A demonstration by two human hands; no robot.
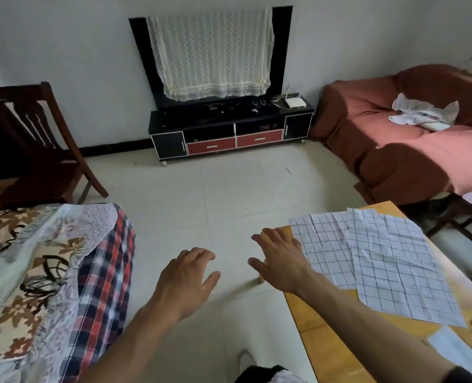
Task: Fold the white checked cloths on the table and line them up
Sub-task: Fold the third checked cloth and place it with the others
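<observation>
Hands empty, fingers spread: my left hand (186, 280) hung over floor (201, 194); my right hand (280, 261) reached table (326, 344) corner, just beside cloths (381, 261). Step, as I judged: reach before first fold; nothing folded yet. Next move called for pinching a top-cloth edge. Cloths lay flat, creased, overlapping, white with dark grid, on table's far part.

White cloths (378, 261) with dark grid checks lay on yellow-orange table (326, 346) at 4 o'clock; red-navy plaid blanket (102, 286) at 8; rust-red sofa cover (395, 150) at 2.
</observation>
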